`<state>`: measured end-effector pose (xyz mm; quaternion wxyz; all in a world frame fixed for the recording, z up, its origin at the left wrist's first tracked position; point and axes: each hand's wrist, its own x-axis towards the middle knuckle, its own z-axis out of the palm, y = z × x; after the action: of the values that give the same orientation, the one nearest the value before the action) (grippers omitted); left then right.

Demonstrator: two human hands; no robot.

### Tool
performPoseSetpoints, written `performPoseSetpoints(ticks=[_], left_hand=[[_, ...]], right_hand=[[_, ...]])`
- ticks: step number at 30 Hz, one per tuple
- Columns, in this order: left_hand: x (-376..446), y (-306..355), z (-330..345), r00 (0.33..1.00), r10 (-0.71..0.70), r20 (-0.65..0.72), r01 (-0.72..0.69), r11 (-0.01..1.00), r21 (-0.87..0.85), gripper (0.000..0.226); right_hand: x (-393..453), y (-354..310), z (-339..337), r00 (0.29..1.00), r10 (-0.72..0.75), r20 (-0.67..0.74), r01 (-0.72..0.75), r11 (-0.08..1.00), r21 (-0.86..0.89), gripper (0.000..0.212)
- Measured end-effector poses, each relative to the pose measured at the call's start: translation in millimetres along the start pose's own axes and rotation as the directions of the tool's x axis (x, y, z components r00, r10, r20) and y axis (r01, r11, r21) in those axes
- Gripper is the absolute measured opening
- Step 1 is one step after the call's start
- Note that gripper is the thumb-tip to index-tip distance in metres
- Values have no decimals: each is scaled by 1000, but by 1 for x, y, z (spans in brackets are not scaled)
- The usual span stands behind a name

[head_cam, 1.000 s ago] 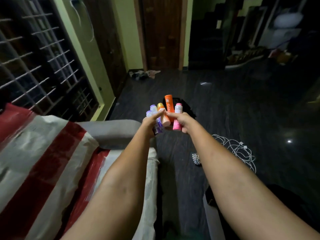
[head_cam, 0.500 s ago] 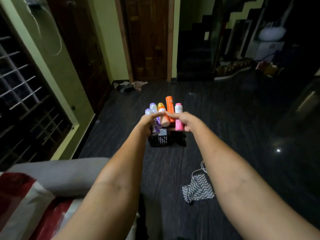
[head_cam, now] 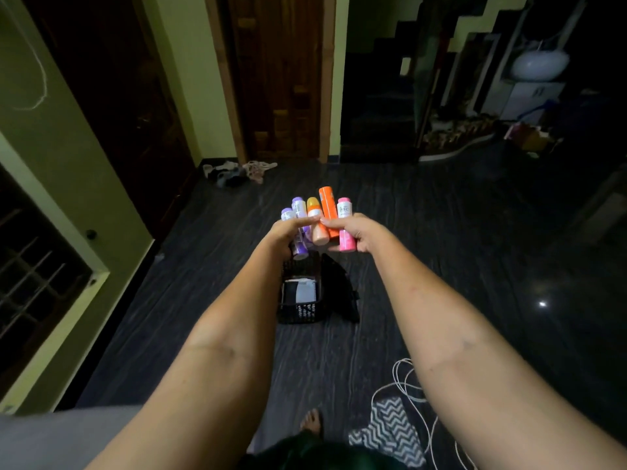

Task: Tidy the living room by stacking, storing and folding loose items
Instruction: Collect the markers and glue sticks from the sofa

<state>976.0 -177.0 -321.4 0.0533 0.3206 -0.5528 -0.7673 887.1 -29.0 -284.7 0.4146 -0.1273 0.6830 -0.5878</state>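
Both hands hold a bunch of several small bottles out in front of me, above the floor. My left hand (head_cam: 284, 235) grips the two purple bottles (head_cam: 298, 208) and touches the peach bottle with the yellow cap (head_cam: 315, 225). My right hand (head_cam: 356, 230) grips the pink bottle (head_cam: 345, 225) and the tall orange bottle (head_cam: 328, 205). Below the hands a black plastic basket (head_cam: 300, 312) stands on the dark floor, with white paper inside it. A black cloth (head_cam: 339, 293) lies against the basket's right side.
A zigzag-patterned cloth (head_cam: 390, 430) and a white cord (head_cam: 403, 385) lie on the floor at lower right. Clothes (head_cam: 237, 171) are heaped by the wooden door (head_cam: 281, 76). My bare foot (head_cam: 311, 423) shows at the bottom. A grey sofa arm (head_cam: 61, 432) sits lower left. Clutter (head_cam: 475, 130) lines the right wall.
I have moved forward from the sofa towards the basket, which now lies nearer and just under my hands. The grip of both hands on the bottles is unchanged.
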Motion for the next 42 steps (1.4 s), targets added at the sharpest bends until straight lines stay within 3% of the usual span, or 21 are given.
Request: performPoseSetpoints(ticks=[3,6,10,14,19,27,32,36,42], left_hand=[[56,48,-8,1000,-9,0,9,999,52,76],[110,91,-12,1000,2,-25,0,996,87,66],[166,118,-15,997,-7,-81,13,998,67,70],[215,133,-25,992,-28,-126,31,999,26,51],[283,140,-44,957,-22,-290,18,1000,-17,45],[343,152,-27,769,-86,-634,-91,966,-241,47],[355,158,-7,621,-104,-777,-194,940,-281,49],[354,159,-16,510,-134,-850,-233,929,-287,45],[363,152,-35,429,-176,-886,-257,917,-306,39]], right_hand=[[59,-43,-5,1000,15,12,-15,1000,-26,51],[119,-78,-12,1000,7,-17,-7,1000,-2,61],[182,-103,-18,999,28,-18,-28,1000,0,63],[255,-117,-25,996,70,50,-69,997,-34,64],[350,-134,-25,976,92,195,-66,989,-135,62],[440,-190,-36,863,175,474,50,904,-425,28],[472,-207,-33,768,224,600,148,850,-506,45],[486,-209,-20,684,270,677,183,836,-518,30],[518,-195,13,595,300,746,207,839,-503,41]])
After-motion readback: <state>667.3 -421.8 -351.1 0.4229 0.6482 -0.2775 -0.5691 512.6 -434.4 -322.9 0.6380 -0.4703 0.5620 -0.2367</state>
